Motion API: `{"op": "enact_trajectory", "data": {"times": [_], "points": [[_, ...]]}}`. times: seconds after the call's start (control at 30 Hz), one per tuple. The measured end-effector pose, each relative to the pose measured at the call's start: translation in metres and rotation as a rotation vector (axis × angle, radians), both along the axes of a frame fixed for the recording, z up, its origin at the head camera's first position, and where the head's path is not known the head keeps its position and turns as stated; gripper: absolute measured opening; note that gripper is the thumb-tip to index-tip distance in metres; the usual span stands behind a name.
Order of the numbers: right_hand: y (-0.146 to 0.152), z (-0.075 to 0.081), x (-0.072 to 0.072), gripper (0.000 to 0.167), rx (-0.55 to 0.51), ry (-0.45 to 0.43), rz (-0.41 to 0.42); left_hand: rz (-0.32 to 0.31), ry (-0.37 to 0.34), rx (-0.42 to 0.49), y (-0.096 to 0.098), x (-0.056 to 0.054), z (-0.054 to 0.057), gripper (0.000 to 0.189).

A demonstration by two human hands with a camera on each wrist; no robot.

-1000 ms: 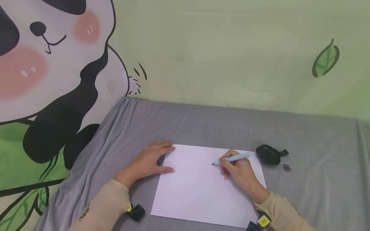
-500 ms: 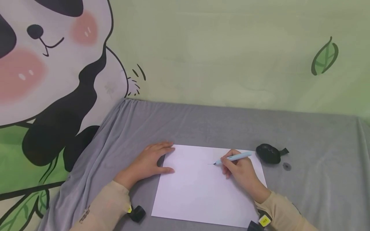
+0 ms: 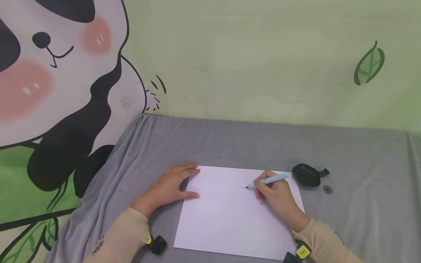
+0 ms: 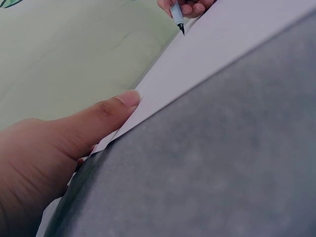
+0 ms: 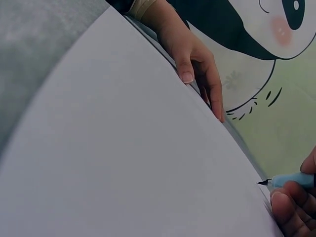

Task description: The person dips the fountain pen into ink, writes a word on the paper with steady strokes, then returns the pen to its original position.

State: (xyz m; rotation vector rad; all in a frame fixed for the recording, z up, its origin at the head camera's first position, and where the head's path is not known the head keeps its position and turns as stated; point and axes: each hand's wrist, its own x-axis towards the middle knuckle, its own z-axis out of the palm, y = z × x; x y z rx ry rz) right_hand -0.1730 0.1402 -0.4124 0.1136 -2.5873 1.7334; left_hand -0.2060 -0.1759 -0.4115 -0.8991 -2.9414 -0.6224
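Observation:
My right hand pinches a light blue pen with a dark pointed tip. The tip meets the white sheet of paper, at the right end of a short thin line. In the right wrist view the pen shows its dark nib between thumb and fingers. My left hand rests at the sheet's left edge, thumb and fingers spread. In the left wrist view its thumb lies straight on the paper's border.
A black rounded object with a short tab lies right of the paper, beside a small dark grey disc. Grey cloth covers the surface. Behind stands a pale green wall with a painted panda.
The pen and my right hand have shifted slightly to the right, and the thin line has grown longer behind the tip. My left hand keeps its place on the paper.

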Motion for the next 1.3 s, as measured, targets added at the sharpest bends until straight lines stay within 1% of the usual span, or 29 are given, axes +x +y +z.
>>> {"op": "enact_trajectory", "data": {"times": [0.3, 0.6, 1.0, 1.3], "points": [[-0.0006, 0.0027, 0.0015, 0.009, 0.002, -0.006, -0.027, 0.002, -0.002, 0.009, 0.0002, 0.0004, 0.0001, 0.073], [-0.0005, 0.0038, 0.0014, 0.009, 0.001, -0.029, -0.076, 0.003, -0.008, 0.005, 0.0004, 0.0010, 0.0014, 0.074], [0.0001, 0.0053, 0.0025, 0.010, -0.008, -0.023, -0.101, 0.008, -0.013, 0.007, -0.0009, 0.0008, -0.0008, 0.074], [0.0021, 0.0046, 0.0024, 0.011, -0.024, -0.026, -0.122, 0.005, -0.007, 0.003, -0.0005, 0.0008, -0.0001, 0.074]]}}
